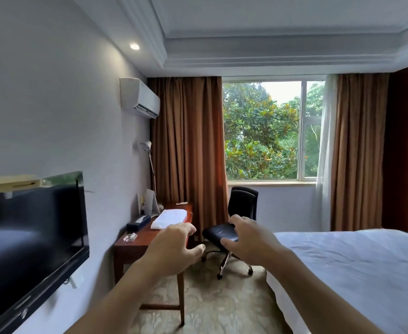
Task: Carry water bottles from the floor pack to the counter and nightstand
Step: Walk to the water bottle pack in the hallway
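Observation:
Both my arms reach forward at chest height in a hotel room. My left hand [174,247] hovers in front of the wooden desk [135,239], fingers loosely curled, holding nothing. My right hand [248,239] hovers in front of the black office chair [234,227], fingers relaxed and spread, also holding nothing. No water bottle, floor pack, counter or nightstand is in view.
The desk against the left wall carries a folded white towel [169,219], a dark tissue box [139,222] and a glass ashtray [130,237]. A wall-mounted TV [29,237] juts out at left. A white bed [355,273] fills the right. Patterned carpet [207,302] runs between them.

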